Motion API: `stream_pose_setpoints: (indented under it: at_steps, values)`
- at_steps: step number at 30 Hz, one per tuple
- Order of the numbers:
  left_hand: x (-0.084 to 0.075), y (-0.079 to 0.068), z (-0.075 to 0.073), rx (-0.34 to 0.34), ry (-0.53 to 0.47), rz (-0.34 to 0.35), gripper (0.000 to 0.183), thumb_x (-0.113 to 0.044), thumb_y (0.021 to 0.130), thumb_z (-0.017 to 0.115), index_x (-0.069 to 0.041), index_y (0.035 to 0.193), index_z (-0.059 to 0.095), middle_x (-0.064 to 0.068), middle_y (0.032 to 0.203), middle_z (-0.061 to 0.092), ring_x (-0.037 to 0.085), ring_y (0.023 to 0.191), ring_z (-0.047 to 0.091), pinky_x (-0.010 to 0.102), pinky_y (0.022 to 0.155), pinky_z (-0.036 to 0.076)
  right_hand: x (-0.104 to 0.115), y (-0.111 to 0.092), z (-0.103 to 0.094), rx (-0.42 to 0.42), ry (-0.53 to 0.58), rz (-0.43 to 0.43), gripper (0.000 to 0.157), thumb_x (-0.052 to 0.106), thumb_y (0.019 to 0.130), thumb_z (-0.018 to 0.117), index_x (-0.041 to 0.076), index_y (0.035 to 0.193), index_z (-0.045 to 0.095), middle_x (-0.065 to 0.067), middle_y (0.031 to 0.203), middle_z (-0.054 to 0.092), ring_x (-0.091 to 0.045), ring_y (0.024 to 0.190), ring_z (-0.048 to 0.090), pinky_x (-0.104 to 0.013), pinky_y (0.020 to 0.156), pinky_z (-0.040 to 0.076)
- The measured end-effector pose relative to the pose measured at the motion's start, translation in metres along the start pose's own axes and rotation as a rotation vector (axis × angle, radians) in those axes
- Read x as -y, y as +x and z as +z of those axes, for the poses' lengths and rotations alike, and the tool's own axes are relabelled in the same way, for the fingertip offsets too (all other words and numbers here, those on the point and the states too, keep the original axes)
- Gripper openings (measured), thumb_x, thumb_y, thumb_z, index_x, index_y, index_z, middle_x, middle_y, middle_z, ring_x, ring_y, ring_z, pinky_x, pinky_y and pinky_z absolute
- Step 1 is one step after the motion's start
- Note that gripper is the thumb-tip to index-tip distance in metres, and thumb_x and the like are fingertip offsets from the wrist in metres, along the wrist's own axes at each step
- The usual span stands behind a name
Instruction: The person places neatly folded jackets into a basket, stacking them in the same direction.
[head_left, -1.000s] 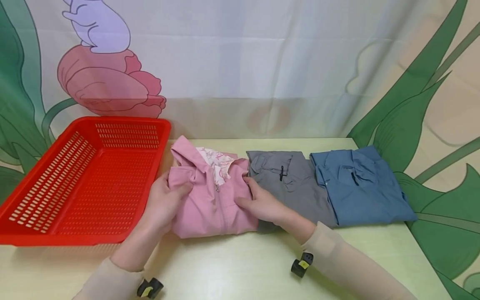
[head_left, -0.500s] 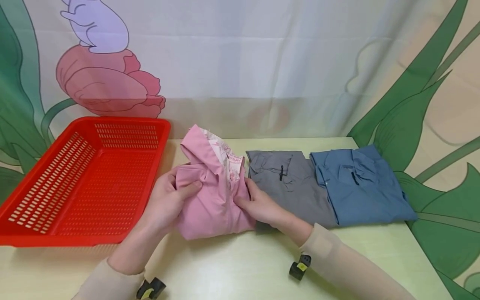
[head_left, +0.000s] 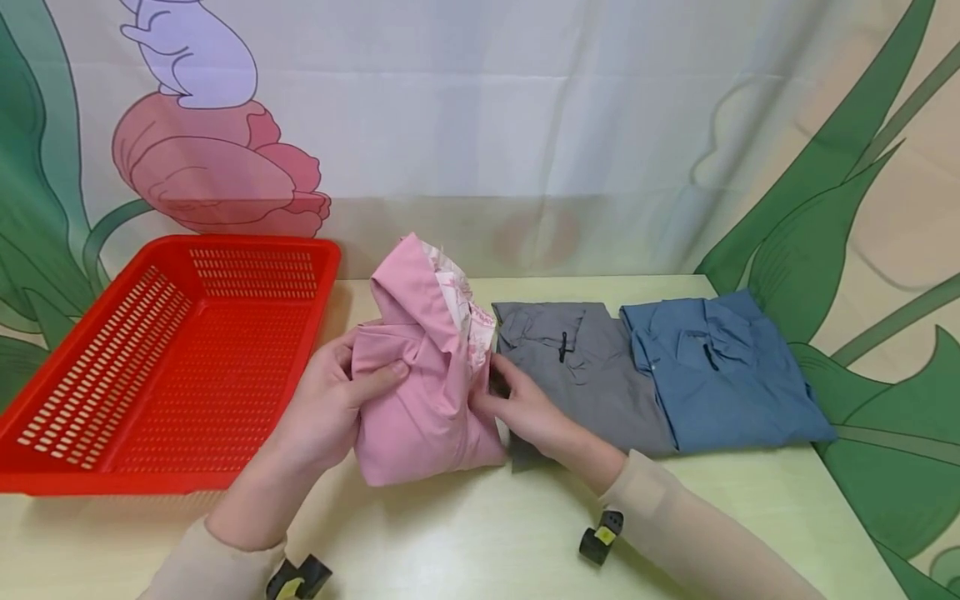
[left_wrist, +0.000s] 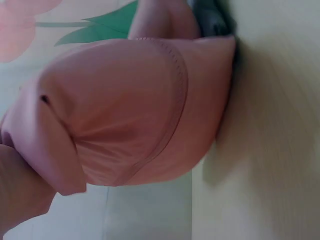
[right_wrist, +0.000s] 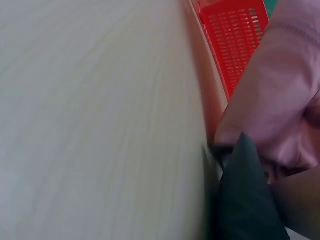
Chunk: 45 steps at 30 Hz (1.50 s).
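A folded pink jacket (head_left: 420,400) with a white-and-pink patterned lining stands tilted up over the table in the head view. My left hand (head_left: 326,408) grips its left side, thumb across the front. At the right edge, my right hand (head_left: 525,408) holds the cloth between thumb and fingers; some fingertips are hidden behind it. The left wrist view shows a seamed face of the jacket (left_wrist: 120,110), with its lower edge close to the tabletop. A folded grey garment (head_left: 585,375) lies just right of the jacket, partly under my right forearm.
A red plastic basket (head_left: 318,333) with slotted walls stands on the left of the pale table (head_left: 480,542). Beyond the grey garment lies a folded blue garment (head_left: 735,375), slightly touching it. A printed curtain (head_left: 480,150) hangs behind the table.
Both hands have raised the pink jacket's upper part from lying flatter to more upright. It has narrowed, its right side bending back, and its left edge has shifted slightly right.
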<state>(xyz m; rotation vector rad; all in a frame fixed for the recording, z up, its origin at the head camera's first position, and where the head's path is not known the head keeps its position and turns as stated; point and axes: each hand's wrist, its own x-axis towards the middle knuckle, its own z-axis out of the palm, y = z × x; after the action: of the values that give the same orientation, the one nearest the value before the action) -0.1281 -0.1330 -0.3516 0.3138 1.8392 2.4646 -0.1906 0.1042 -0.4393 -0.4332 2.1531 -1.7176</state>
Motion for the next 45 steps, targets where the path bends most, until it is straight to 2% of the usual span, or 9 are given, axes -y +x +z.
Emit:
stream_pose_setpoints:
  at_steps: [5,10,13,16,20,22,28,37,45]
  values:
    - [-0.003,-0.001,-0.001,0.046,-0.085,0.032,0.028,0.015,0.095,0.056,0.000,0.119,0.059,0.008,0.107,0.069,0.017,0.096,0.069,0.030,0.087,0.058,-0.004,0.003,0.001,0.042,0.151,-0.016,0.076,0.008,0.092,0.068,0.002,0.157,0.030,-0.018,0.156,0.039,-0.030,0.143,0.038,-0.043,0.118,0.032]
    - [-0.007,-0.002,-0.001,0.065,-0.148,0.045,0.030,0.016,0.095,0.053,-0.003,0.115,0.063,0.007,0.107,0.069,0.016,0.098,0.070,0.030,0.087,0.058,-0.006,0.007,0.000,0.104,0.294,0.014,0.083,0.007,0.090,0.067,0.000,0.159,0.021,-0.019,0.159,0.033,-0.031,0.143,0.037,-0.044,0.118,0.031]
    - [-0.009,-0.002,-0.001,0.079,-0.184,0.065,0.030,0.017,0.095,0.051,-0.003,0.114,0.064,0.007,0.107,0.068,0.016,0.098,0.069,0.030,0.088,0.057,-0.006,0.007,-0.002,0.169,0.399,0.043,0.084,0.011,0.093,0.065,0.002,0.161,0.016,-0.018,0.162,0.030,-0.028,0.143,0.037,-0.044,0.118,0.031]
    - [-0.011,-0.002,0.000,0.100,-0.211,0.088,0.030,0.017,0.095,0.050,-0.002,0.113,0.064,0.006,0.106,0.068,0.016,0.098,0.069,0.029,0.089,0.057,-0.007,0.006,-0.006,0.242,0.494,0.064,0.088,0.022,0.096,0.070,0.002,0.161,0.014,-0.016,0.158,0.035,-0.024,0.138,0.043,-0.043,0.116,0.034]
    - [-0.014,-0.002,0.002,0.126,-0.237,0.123,0.032,0.018,0.094,0.049,-0.002,0.111,0.066,0.005,0.105,0.068,0.015,0.098,0.068,0.029,0.088,0.057,-0.010,0.005,-0.011,0.306,0.600,0.075,0.104,0.041,0.088,0.081,-0.002,0.158,0.016,-0.008,0.145,0.049,-0.017,0.128,0.052,-0.037,0.112,0.038]
    - [-0.016,-0.002,0.001,0.130,-0.237,0.134,0.032,0.018,0.094,0.049,-0.002,0.110,0.067,0.005,0.104,0.069,0.016,0.097,0.068,0.028,0.088,0.057,-0.011,0.005,-0.013,0.321,0.646,0.078,0.107,0.042,0.085,0.085,-0.003,0.156,0.018,-0.004,0.138,0.053,-0.015,0.124,0.054,-0.035,0.110,0.040]
    - [-0.021,-0.003,-0.002,0.100,-0.223,0.127,0.027,0.014,0.097,0.049,-0.002,0.109,0.068,0.007,0.102,0.072,0.016,0.093,0.071,0.029,0.084,0.059,-0.005,0.005,-0.019,0.284,0.718,0.026,0.098,0.026,0.085,0.086,-0.003,0.155,0.025,-0.008,0.134,0.058,-0.018,0.119,0.059,-0.036,0.103,0.048]
    - [-0.031,-0.001,-0.003,-0.018,-0.202,0.093,0.023,0.012,0.097,0.053,-0.003,0.107,0.068,0.007,0.097,0.073,0.017,0.085,0.073,0.029,0.079,0.060,0.011,0.004,-0.029,0.213,0.709,-0.092,0.092,0.011,0.085,0.085,0.001,0.156,0.027,-0.011,0.127,0.063,-0.020,0.112,0.064,-0.035,0.093,0.056]
    - [-0.035,0.000,-0.005,-0.132,-0.161,0.002,0.019,0.003,0.098,0.063,0.000,0.116,0.060,0.007,0.104,0.071,0.017,0.091,0.072,0.030,0.086,0.058,0.019,0.000,-0.037,0.105,0.640,-0.138,0.081,-0.011,0.091,0.061,0.005,0.160,0.021,-0.012,0.131,0.062,-0.020,0.111,0.065,-0.035,0.089,0.058]
